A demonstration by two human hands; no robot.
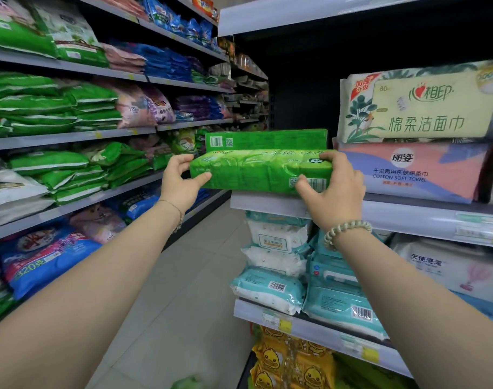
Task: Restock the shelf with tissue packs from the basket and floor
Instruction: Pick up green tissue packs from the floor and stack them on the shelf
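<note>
1. A shop aisle: stocked shelving fills the left of the frame, and a grey shelf (267, 203) juts in at centre right.
2. Mid-frame, both hands grip a green tissue pack (260, 172) by its ends, probably to keep the long, soft pack level.
3. The left hand (180, 181) curls around the left end, thumb underneath; the right hand (335, 189) clamps the right end, thumb across the front barcode.
4. The pack sits at the shelf's left end, in front of another green pack (266, 140), beside the pink towel pack (413, 171), seemingly being slid into place.
</note>
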